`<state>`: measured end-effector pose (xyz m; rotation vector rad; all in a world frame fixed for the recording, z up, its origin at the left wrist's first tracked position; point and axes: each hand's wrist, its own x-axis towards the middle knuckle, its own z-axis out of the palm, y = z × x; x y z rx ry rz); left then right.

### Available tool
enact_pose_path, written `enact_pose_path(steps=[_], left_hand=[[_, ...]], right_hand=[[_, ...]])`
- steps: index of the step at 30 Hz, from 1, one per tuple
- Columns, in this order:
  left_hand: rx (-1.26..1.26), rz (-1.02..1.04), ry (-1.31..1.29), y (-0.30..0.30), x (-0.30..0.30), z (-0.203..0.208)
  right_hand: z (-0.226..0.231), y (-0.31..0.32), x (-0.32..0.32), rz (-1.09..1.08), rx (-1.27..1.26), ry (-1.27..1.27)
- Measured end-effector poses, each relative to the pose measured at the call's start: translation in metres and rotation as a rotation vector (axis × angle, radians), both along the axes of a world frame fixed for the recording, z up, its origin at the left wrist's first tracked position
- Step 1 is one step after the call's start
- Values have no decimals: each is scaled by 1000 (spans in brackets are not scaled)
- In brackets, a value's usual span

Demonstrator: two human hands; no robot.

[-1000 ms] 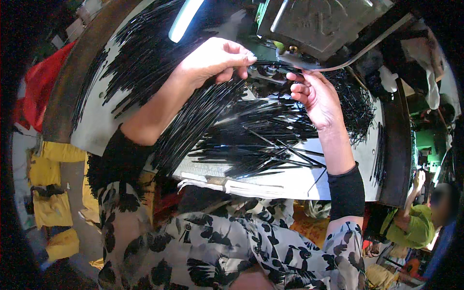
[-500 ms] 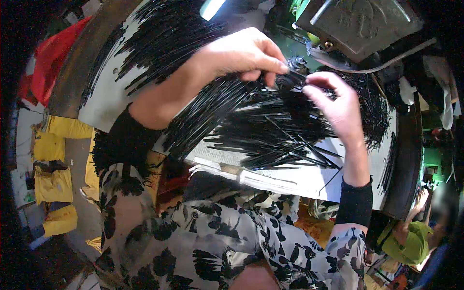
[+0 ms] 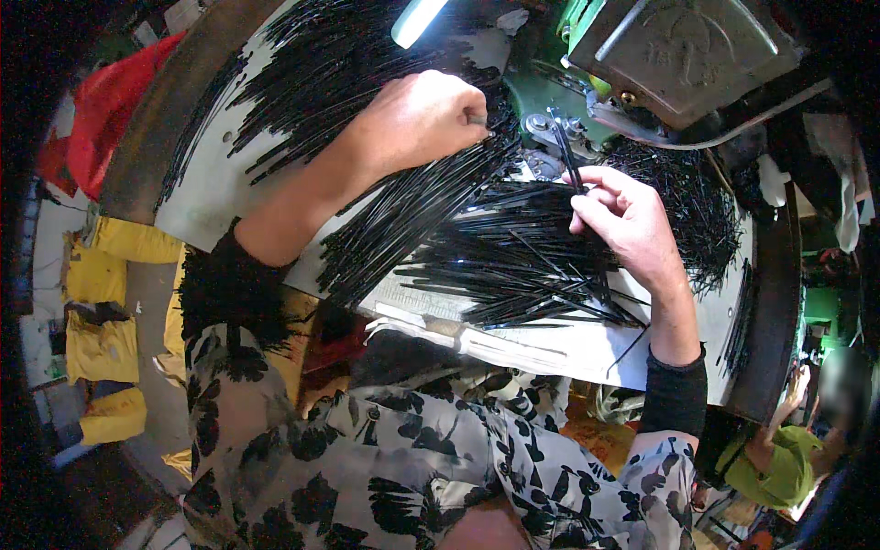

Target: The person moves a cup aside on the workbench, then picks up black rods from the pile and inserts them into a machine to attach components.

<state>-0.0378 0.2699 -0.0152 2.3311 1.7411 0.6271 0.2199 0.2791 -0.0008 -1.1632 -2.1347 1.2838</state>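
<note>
My right hand [image 3: 631, 220] pinches a few thin black strips [image 3: 564, 151] between thumb and fingers; they point up and away toward a small metal machine head [image 3: 573, 126]. Over the far side of the pile, my left hand [image 3: 414, 119] is closed with its fingers curled in. Whatever its fingertips may hold is hidden. Below both hands lies a large heap of long black strips [image 3: 403, 225]. Another bundle of black strips [image 3: 500, 266] fans out nearer to me, and a tangled pile of black strips [image 3: 678, 188] sits right of the machine head.
A dark metal machine housing [image 3: 687, 55] with a cable overhangs the far right. A bright lamp tube [image 3: 417, 23] hangs at the top. White strips [image 3: 477, 344] line the table's near edge. Yellow sacks [image 3: 101, 353] lie at left; another person in green [image 3: 775, 463] is at lower right.
My hands have moved apart. The left has drawn back to the left, away from the machine head; the right has come nearer me, with black strips now plainly visible in its pinch.
</note>
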Motion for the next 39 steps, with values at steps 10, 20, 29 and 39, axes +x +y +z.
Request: enact_pose_path(steps=[10, 20, 29, 39], left_hand=[[69, -14, 117, 3, 3, 4], [-496, -129, -751, 20, 21, 17], [-557, -143, -999, 17, 39, 3], [-555, -116, -1085, 16, 48, 5]], right_hand=[[10, -3, 1, 14, -245, 83], [3, -7, -2, 25, -340, 143], [2, -10, -1, -6, -396, 205], [1, -12, 0, -32, -398, 278]])
